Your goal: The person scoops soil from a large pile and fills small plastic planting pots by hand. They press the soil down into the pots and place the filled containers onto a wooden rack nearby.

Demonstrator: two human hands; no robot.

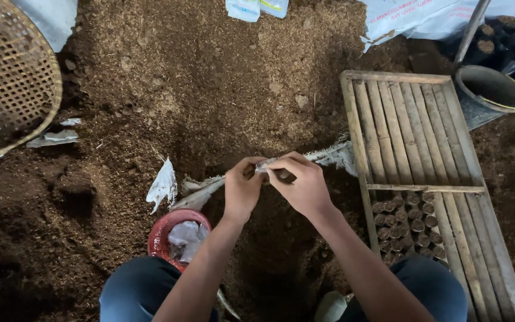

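My left hand (242,189) and my right hand (301,182) meet in the middle of the view, above a heap of dark brown soil (198,83). Between their fingertips they pinch a small clear plastic bag (264,167), which looks flat. Both hands are closed on it, thumbs and fingers working at its edge. My knees in dark trousers show at the bottom.
A bamboo slat tray (412,131) lies at right with several small soil-filled bags (409,223) packed in it. A red bowl (161,231) holding clear plastic bags sits by my left knee. A woven basket (10,77) is far left, a metal bucket (493,88) top right, white sacks at the top.
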